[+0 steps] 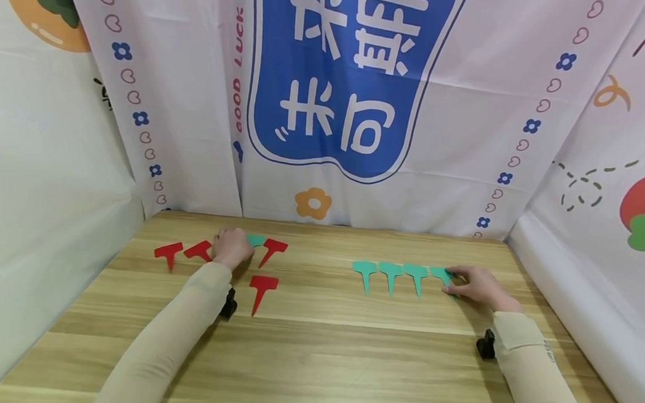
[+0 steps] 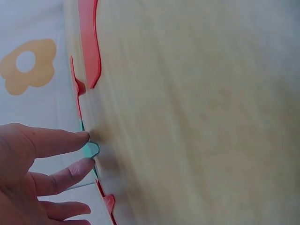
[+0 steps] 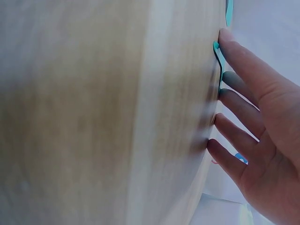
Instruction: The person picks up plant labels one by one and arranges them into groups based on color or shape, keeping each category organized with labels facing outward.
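Note:
In the head view, my left hand (image 1: 232, 247) is at the back left of the table over a green T-shaped plant label (image 1: 255, 240), which it partly hides. The left wrist view shows thumb and index finger at opposite sides of this label (image 2: 91, 149), pinching it. Red T-shaped plant labels lie around that hand, one to its right (image 1: 274, 246) and one nearer the front (image 1: 263, 283). At the right, my right hand (image 1: 478, 286) holds the end green label (image 1: 440, 273) of a row between thumb and fingers. The right wrist view shows this label (image 3: 219, 58) edge-on.
Three more green labels (image 1: 392, 271) stand side by side in the row, stems toward me. Two red labels (image 1: 169, 252) lie left of the left hand. Printed white cloth (image 1: 194, 126) encloses the wood-grain table (image 1: 313, 361) at back and sides.

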Tool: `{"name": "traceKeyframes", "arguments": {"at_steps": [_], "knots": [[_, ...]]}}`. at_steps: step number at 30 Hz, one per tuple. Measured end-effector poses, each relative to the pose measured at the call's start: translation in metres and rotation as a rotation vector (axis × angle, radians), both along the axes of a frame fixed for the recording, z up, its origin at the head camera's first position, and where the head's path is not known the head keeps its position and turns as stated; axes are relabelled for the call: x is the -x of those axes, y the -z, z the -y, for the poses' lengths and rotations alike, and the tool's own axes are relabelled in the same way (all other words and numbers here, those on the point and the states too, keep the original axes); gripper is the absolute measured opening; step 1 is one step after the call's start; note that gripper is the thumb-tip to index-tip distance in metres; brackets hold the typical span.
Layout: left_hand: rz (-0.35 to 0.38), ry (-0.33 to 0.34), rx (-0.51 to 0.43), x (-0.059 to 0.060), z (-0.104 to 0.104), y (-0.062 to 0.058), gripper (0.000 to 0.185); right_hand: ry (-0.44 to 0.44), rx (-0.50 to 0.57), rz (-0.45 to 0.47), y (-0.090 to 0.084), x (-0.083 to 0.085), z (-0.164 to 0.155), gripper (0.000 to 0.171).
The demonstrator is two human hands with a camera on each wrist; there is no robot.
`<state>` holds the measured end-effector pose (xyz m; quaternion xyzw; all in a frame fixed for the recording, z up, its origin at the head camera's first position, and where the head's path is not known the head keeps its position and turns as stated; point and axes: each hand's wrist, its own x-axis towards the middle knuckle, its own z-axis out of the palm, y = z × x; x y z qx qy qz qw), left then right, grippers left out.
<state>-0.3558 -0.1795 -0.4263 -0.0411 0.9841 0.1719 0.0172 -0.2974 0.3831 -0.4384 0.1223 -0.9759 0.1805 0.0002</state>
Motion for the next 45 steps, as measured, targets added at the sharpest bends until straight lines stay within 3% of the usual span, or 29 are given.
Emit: {"name": "traceKeyframes", "arguments": {"at_steps": [18, 35, 45], "knots": [[0.007, -0.034, -0.03, 0.0032, -0.0011, -0.002, 0.02, -0.005, -0.003, -0.013, -0.0001, -0.0005, -0.0001, 0.063], [0.017, -0.113, -0.001, 0.0029, -0.0077, -0.0036, 0.033, -0.008, -0.003, -0.03, 0.0006, -0.0011, 0.0003, 0.061], [0.049, -0.143, -0.043, 0.0065, -0.0053, -0.0026, 0.04, -0.005, -0.003, -0.025, 0.0, -0.0012, 0.0005, 0.062]]}}
